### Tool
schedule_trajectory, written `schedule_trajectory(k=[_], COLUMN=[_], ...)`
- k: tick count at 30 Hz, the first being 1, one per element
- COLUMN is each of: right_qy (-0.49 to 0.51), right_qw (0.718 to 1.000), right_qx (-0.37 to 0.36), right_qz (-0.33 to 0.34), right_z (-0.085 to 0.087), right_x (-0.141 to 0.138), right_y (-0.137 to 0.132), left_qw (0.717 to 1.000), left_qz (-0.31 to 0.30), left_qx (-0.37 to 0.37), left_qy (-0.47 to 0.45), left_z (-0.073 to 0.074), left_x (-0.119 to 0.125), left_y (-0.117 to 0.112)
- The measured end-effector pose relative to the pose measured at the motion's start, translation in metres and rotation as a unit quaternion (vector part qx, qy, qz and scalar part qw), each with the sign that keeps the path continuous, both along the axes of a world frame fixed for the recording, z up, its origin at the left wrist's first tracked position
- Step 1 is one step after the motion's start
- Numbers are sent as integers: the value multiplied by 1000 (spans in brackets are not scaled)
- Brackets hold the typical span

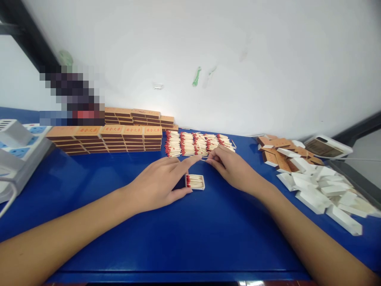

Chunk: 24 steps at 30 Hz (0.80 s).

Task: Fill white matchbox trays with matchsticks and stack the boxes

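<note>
A small white matchbox tray (203, 183), filled with red-tipped matches, lies on the blue table. My left hand (159, 183) grips its left end, thumb at the near edge and a finger at the far corner. The index finger of that hand stretches forward to a thin pale matchstick (203, 160). Beyond the tray, my right hand (228, 165) is closed in a pinch at that stick's right end. Just past both hands, several bundles of loose matches (187, 143) lie in a row, their heads mostly to the left. The right hand partly covers the rightmost bundles.
Stacked closed matchboxes (116, 139) form a wall at the back left, with more stacks (145, 115) behind. White empty trays (315, 186) and orange sleeves (276, 145) are heaped at right, near a white device (329, 146). A power strip (24, 159) stands at left.
</note>
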State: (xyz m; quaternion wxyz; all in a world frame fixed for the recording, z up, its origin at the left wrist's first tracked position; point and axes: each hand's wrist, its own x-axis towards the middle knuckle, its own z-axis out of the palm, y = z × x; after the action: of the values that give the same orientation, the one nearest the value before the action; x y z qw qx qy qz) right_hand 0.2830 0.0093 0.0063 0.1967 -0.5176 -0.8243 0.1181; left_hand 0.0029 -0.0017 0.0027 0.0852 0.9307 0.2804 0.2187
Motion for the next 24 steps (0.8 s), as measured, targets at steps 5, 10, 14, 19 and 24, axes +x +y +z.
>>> schedule_trajectory(k=[5, 10, 14, 19, 24], right_qy=[34, 4, 24, 54, 28], right_qw=[998, 995, 994, 999, 995], right_qx=[-39, -51, -58, 7, 59], right_qz=[40, 89, 91, -5, -72], right_z=[17, 16, 13, 7, -10], right_x=[-13, -27, -29, -21, -10], right_y=[-24, -38, -37, -21, 4], left_qw=[1000, 1000, 1000, 1000, 1000], left_qz=[11, 10, 5, 9, 2], left_qx=[-7, -12, -16, -12, -9], left_qy=[4, 4, 0, 8, 1], left_z=[1, 3, 4, 2, 1], left_x=[1, 1, 0, 0, 0], left_y=[1, 0, 0, 0, 0])
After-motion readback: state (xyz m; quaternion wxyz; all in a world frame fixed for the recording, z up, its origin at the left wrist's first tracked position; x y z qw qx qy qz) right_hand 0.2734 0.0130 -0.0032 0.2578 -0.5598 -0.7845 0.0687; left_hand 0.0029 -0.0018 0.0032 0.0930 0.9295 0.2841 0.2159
